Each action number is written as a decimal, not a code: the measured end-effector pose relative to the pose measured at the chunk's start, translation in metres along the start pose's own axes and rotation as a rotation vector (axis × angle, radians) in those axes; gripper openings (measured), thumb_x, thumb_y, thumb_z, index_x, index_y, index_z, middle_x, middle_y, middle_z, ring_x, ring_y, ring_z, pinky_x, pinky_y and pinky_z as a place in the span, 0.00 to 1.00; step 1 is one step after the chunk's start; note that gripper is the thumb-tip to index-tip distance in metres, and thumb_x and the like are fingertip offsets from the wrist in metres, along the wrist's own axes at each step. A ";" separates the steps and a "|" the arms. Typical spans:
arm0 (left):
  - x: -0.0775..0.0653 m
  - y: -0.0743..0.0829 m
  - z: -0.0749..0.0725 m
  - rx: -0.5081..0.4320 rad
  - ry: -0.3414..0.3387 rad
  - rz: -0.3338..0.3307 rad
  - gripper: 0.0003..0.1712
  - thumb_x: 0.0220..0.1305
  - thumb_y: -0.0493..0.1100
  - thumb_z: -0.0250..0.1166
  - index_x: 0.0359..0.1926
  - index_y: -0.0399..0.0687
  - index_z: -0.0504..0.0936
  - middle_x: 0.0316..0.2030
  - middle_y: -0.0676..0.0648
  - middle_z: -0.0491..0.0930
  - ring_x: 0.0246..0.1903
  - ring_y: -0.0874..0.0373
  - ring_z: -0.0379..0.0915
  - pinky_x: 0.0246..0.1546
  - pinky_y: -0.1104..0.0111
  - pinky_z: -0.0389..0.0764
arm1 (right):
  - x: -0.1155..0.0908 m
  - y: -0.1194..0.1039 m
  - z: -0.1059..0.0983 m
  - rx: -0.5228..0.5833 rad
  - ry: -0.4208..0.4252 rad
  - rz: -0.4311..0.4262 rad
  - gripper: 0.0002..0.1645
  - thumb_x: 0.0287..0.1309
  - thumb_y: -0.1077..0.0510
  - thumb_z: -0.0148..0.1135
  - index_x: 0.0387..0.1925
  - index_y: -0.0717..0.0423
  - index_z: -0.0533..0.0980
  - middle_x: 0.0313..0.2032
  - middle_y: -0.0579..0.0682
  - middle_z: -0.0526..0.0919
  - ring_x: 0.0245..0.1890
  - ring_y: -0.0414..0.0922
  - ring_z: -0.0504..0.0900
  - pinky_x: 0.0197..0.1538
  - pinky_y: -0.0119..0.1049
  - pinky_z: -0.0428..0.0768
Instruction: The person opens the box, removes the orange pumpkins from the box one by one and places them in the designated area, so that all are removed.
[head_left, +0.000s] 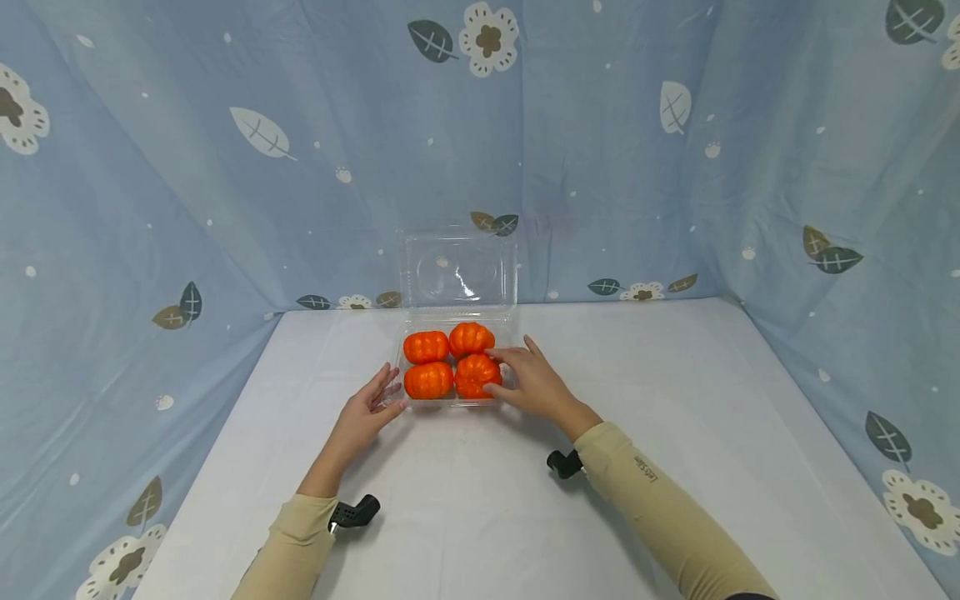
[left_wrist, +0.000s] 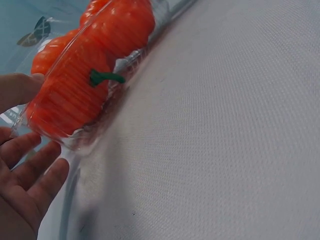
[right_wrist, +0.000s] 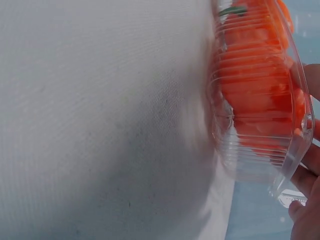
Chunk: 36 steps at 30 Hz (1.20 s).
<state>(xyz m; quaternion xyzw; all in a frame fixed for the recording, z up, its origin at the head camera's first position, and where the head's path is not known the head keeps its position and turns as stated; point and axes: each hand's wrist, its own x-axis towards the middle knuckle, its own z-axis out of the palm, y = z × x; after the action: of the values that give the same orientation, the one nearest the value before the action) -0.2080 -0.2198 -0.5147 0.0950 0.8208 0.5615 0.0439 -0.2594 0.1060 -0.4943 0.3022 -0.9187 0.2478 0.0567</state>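
Observation:
Four-sided and clear, a plastic clamshell box point(head_left: 468, 403) stands on the table with its lid point(head_left: 459, 271) raised at the back. Several small orange pumpkins sit inside in two rows: back left point(head_left: 426, 347), back right point(head_left: 472, 337), front left point(head_left: 429, 381) and front right point(head_left: 477, 377). My right hand point(head_left: 531, 385) reaches over the box's right wall, thumb and fingers about the front-right pumpkin. My left hand point(head_left: 363, 417) is at the box's left side, fingers spread and thumb near the rim. One pumpkin's green stem point(left_wrist: 106, 77) shows through the wall.
A white cloth point(head_left: 465, 517) covers the table. Blue patterned curtain point(head_left: 337, 167) hangs behind and at both sides, close behind the raised lid. Black devices sit at the left wrist point(head_left: 355, 512) and right wrist point(head_left: 564, 463).

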 end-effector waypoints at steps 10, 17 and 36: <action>0.000 0.000 0.001 0.026 0.005 0.011 0.47 0.70 0.38 0.66 0.79 0.34 0.48 0.76 0.37 0.58 0.71 0.40 0.64 0.65 0.54 0.70 | -0.001 -0.004 -0.007 0.039 0.010 -0.039 0.35 0.60 0.48 0.72 0.65 0.58 0.74 0.58 0.53 0.83 0.60 0.49 0.80 0.80 0.52 0.47; 0.000 0.002 0.001 0.019 0.008 -0.005 0.48 0.70 0.39 0.67 0.80 0.35 0.49 0.76 0.38 0.59 0.71 0.41 0.64 0.65 0.55 0.70 | -0.003 -0.007 -0.011 0.048 -0.001 -0.009 0.35 0.60 0.47 0.72 0.65 0.54 0.75 0.62 0.52 0.80 0.65 0.52 0.74 0.78 0.53 0.57; 0.002 -0.001 0.000 0.020 0.000 -0.015 0.48 0.70 0.40 0.67 0.80 0.36 0.48 0.76 0.39 0.58 0.71 0.42 0.63 0.67 0.54 0.68 | -0.006 -0.003 -0.011 0.099 -0.065 -0.068 0.35 0.61 0.50 0.70 0.69 0.51 0.73 0.64 0.50 0.78 0.67 0.54 0.72 0.75 0.54 0.62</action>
<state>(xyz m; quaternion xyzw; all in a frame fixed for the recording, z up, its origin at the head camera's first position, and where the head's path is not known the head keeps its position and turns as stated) -0.2102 -0.2195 -0.5162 0.0889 0.8272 0.5528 0.0471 -0.2533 0.1122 -0.4848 0.3435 -0.8959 0.2810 0.0199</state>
